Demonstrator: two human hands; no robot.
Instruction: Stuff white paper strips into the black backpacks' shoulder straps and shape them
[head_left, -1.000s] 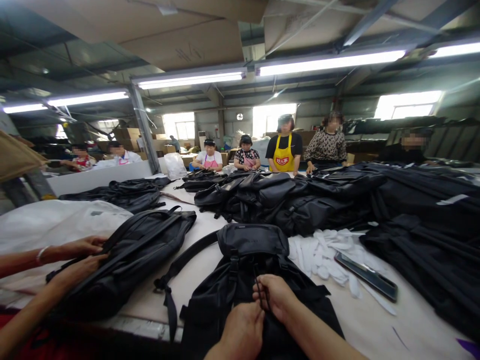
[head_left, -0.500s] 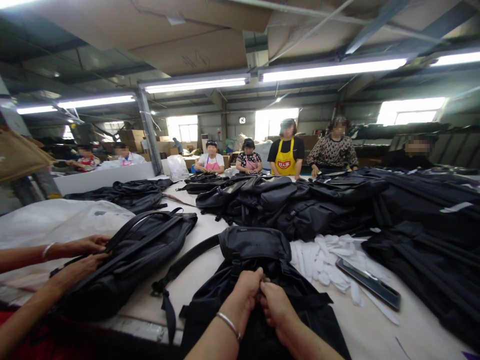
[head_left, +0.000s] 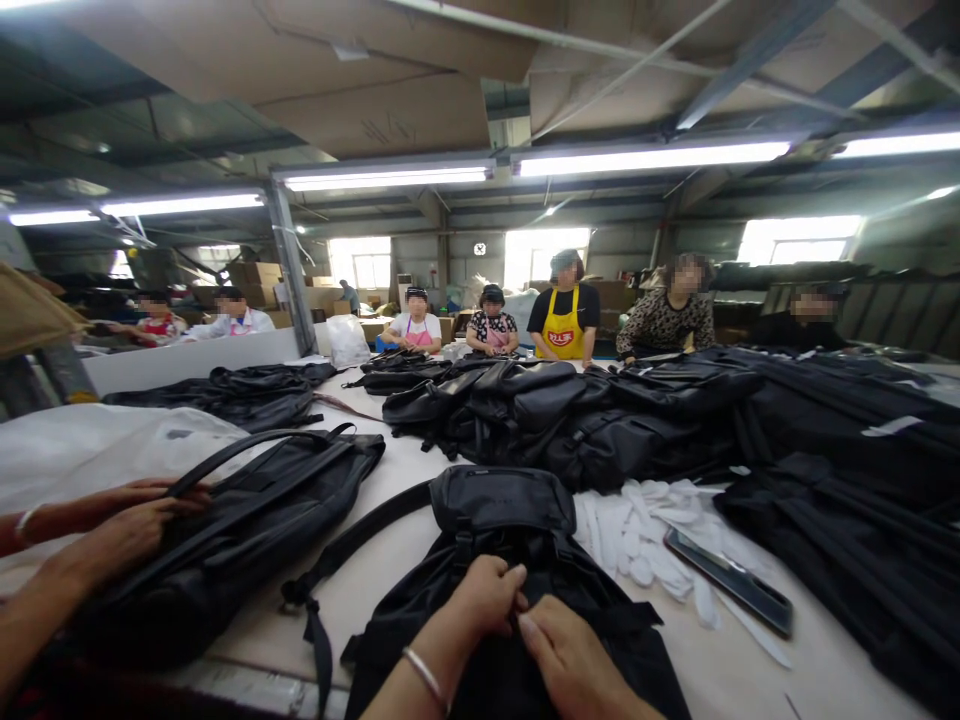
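Note:
A black backpack (head_left: 502, 500) lies in front of me on the table, its flap facing away and one strap stretched out to the left. Over the middle of it, just below the flap, my left hand (head_left: 487, 597) is closed with the fingertips pinched together. My right hand (head_left: 566, 655) is closed close beside it, thumb pressed toward the fingers. What lies between my fingertips is hidden by the hands and the dark fabric.
At left, a co-worker's hands (head_left: 142, 525) rest on another black backpack (head_left: 300, 500). White fabric strips (head_left: 637, 530) and a phone (head_left: 727, 580) lie to the right. Piled black bags (head_left: 540, 410) stretch across the table; several people stand or sit beyond.
My hands have come slightly apart and lower over the backpack. The co-worker's hands have shifted left along their bag. The whole view has moved a little.

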